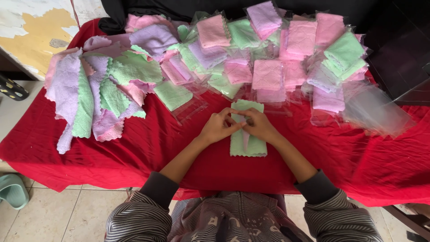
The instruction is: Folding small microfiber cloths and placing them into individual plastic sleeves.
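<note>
At the centre of the frame, the left hand (pixel 218 127) and the right hand (pixel 258 126) meet over a folded green cloth (pixel 247 144) lying on the red tablecloth (pixel 148 148), fingers curled and pinching its upper part. Loose cloths (pixel 96 92) heap at upper left; bagged cloths (pixel 286 54) spread along the top.
</note>
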